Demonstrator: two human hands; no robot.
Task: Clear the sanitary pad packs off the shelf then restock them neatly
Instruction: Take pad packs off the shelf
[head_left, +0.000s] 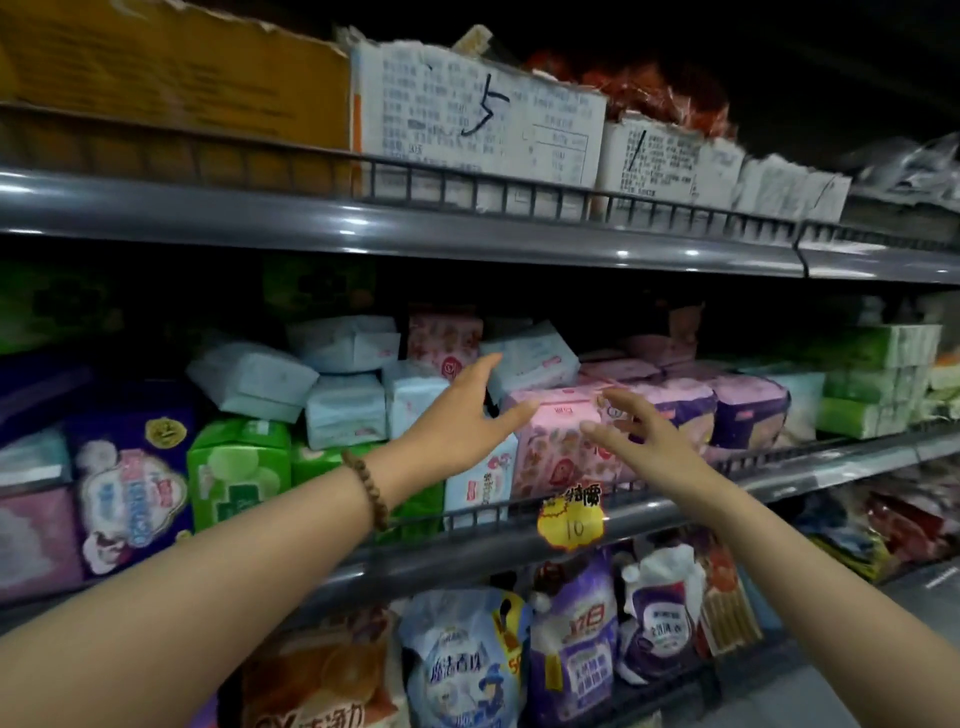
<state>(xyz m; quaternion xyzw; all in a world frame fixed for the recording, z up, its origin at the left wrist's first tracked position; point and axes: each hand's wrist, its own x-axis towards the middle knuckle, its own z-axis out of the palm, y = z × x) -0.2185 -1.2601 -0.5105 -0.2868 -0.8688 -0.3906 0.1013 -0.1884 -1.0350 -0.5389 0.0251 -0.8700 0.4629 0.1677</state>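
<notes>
Sanitary pad packs crowd the middle shelf (675, 506). A pink pack (558, 441) stands at the front, between my two hands. My left hand (462, 415) is open with spread fingers just left of it, in front of pale blue packs (345, 410) piled loosely. My right hand (636, 431) is open with loosely bent fingers at the pink pack's right side, holding nothing. Purple-pink packs (748, 410) lie to the right, green packs (236, 467) to the left.
A wire rail runs along the shelf front with a yellow price tag (571, 525) clipped on. Torn cardboard boxes (483, 119) fill the upper shelf. Detergent pouches (467, 660) stand on the lower shelf. Green tissue packs (878, 379) are stacked at far right.
</notes>
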